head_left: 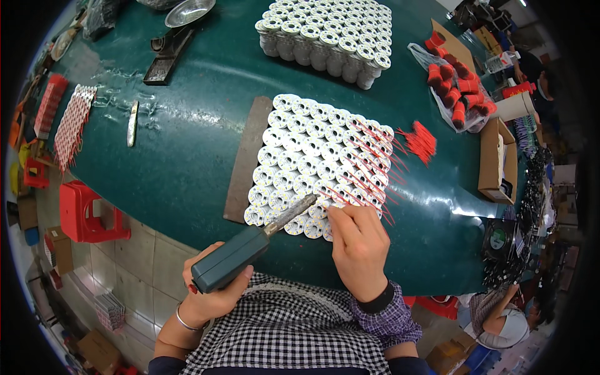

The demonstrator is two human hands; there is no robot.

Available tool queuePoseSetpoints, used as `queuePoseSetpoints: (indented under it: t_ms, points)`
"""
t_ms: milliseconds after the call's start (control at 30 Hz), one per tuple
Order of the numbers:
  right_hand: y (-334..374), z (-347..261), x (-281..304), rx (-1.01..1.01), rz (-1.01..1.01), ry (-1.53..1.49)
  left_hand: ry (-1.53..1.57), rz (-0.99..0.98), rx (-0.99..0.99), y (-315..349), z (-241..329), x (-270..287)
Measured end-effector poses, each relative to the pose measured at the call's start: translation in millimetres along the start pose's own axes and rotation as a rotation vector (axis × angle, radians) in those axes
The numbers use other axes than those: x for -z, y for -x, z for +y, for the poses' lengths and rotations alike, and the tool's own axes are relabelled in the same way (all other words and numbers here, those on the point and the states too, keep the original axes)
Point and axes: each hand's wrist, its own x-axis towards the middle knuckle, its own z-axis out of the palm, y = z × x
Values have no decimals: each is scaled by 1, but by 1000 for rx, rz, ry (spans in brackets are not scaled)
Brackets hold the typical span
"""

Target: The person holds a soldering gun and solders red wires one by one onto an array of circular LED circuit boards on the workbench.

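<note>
My left hand point(215, 294) is wrapped round the dark green handle of a soldering gun point(240, 253). Its metal barrel points up and right, with the tip over a block of round white LED boards point(294, 144) set in close rows. Just right of that tip, my right hand point(359, 247) is closed in a pinch low over the boards. A thin red wire seems to be in the pinch, though the fingers mostly cover it. Several red wires point(369, 162) lie slanting across the boards on the right side. A brown flat board point(247, 165) shows along the block's left edge.
A loose pile of red wires point(420, 142) lies right of the boards. Behind stands a tall stack of round boards point(325, 37). Red bundles in a plastic bag point(456, 84) and a cardboard box point(498, 159) sit at right. A blade-like tool point(132, 124) and a dark metal stand point(167, 59) are left.
</note>
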Motion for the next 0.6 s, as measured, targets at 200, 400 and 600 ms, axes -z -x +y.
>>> queuePoseSetpoints:
  t_ms: [200, 400, 600]
  points:
    - [-21, 9, 2, 48, 66, 40, 50, 65, -4, -12, 3, -8]
    - [-24, 20, -12, 55, -41, 76, 93, 38, -6, -23, 4, -14]
    - [-23, 22, -17, 56, -20, 66, 78, 2, 34, -24, 5, -16]
